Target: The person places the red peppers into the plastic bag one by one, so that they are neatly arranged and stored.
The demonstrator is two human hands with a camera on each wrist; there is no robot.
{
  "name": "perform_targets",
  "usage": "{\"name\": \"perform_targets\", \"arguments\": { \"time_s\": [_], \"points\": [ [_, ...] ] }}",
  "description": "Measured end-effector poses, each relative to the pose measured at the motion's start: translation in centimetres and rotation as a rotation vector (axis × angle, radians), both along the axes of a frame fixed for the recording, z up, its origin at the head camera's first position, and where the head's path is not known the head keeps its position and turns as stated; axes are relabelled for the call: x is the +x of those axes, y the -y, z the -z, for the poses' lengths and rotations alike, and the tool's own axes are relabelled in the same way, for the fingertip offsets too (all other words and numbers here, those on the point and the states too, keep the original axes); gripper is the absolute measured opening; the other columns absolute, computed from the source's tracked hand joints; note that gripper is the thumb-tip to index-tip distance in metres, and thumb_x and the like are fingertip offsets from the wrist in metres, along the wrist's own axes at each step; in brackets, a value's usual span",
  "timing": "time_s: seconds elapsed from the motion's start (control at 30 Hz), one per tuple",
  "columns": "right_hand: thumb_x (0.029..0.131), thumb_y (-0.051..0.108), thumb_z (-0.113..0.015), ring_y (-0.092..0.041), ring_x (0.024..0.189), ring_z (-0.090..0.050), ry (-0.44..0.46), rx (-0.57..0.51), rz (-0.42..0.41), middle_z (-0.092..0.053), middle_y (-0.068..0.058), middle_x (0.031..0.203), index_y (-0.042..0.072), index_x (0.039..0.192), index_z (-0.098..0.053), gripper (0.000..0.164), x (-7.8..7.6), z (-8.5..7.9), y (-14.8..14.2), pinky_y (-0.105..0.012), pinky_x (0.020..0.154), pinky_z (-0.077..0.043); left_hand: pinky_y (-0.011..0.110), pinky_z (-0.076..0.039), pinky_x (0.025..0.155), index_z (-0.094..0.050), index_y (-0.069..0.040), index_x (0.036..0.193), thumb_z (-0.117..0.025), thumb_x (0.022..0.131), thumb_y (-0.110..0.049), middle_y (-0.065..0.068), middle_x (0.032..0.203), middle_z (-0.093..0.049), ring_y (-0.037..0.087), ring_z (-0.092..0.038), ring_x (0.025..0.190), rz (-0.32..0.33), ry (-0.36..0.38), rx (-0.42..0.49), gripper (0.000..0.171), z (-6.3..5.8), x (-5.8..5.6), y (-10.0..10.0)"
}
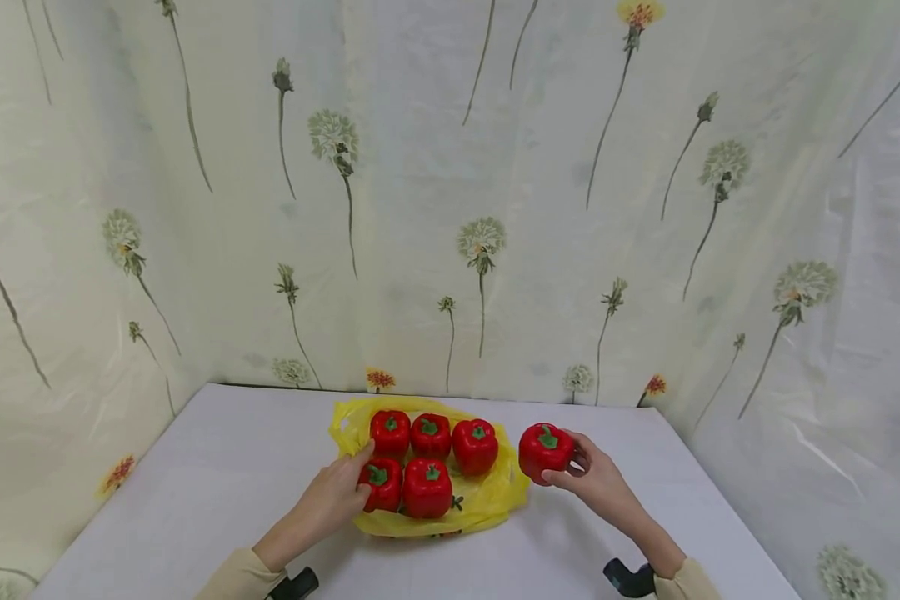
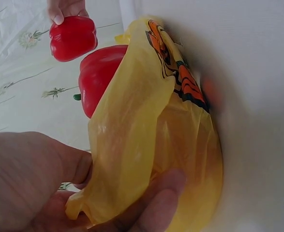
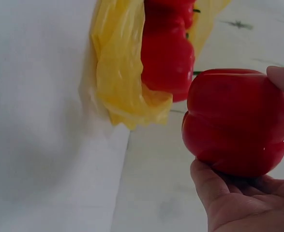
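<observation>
A red bell pepper (image 1: 540, 457) with a green stem is held up by my right hand (image 1: 603, 487), thumb on one side and fingers on the other. It hangs just right of a yellow plastic bag (image 1: 495, 497), apart from it. Several more red bell peppers (image 1: 427, 490) sit in the bag's opening in two rows, stems showing. My left hand (image 1: 333, 493) grips the bag's left edge, beside the near-left pepper (image 1: 382, 487). In the left wrist view, its fingers lie against the yellow film (image 2: 127, 140); whether they also touch a pepper is hidden.
The bag lies on a white table (image 1: 255, 467), toward its back edge. Behind and at both sides hangs a pale curtain (image 1: 405, 208) printed with dandelions. Black straps with dark devices (image 1: 630, 577) sit at both wrists, by the cream sleeves.
</observation>
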State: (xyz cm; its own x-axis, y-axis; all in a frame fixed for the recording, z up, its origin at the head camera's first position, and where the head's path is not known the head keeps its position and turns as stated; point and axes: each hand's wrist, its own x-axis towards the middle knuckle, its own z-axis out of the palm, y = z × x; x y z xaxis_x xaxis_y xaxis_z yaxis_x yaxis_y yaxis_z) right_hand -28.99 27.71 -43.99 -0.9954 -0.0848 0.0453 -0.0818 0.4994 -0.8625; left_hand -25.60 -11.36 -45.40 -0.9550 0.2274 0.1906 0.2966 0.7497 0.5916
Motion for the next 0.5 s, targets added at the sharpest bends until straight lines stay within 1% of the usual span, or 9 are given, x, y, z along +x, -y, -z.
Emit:
{"name": "perform_targets", "arguments": {
  "time_s": [0.2, 0.5],
  "points": [
    [0.078, 0.026, -0.079, -0.039, 0.125, -0.051, 0.019, -0.058, -0.055, -0.049, -0.02, 0.14, 0.009, 0.142, -0.039, 0.078, 0.0, 0.8, 2.3, -0.042, 0.088, -0.054, 0.02, -0.028, 0.04, -0.041, 0.006, 0.142, -0.056, 0.081, 0.002, -0.001, 0.067, -0.047, 0.007, -0.031, 0.043, 0.012, -0.005, 0.007, 0.063, 0.1, -0.1, 0.0],
    [0.075, 0.025, -0.082, -0.036, 0.123, -0.054, 0.02, -0.081, -0.09, -0.054, -0.015, 0.137, 0.011, 0.139, -0.044, 0.076, -0.1, 1.5, 5.0, -0.042, 0.088, -0.054, 0.02, -0.03, 0.039, -0.042, 0.005, 0.142, -0.056, 0.081, 0.001, -0.001, 0.066, -0.045, 0.007, -0.032, 0.042, -0.003, -0.016, 0.0, 0.063, 0.1, -0.2, 0.2]
  ]
}}
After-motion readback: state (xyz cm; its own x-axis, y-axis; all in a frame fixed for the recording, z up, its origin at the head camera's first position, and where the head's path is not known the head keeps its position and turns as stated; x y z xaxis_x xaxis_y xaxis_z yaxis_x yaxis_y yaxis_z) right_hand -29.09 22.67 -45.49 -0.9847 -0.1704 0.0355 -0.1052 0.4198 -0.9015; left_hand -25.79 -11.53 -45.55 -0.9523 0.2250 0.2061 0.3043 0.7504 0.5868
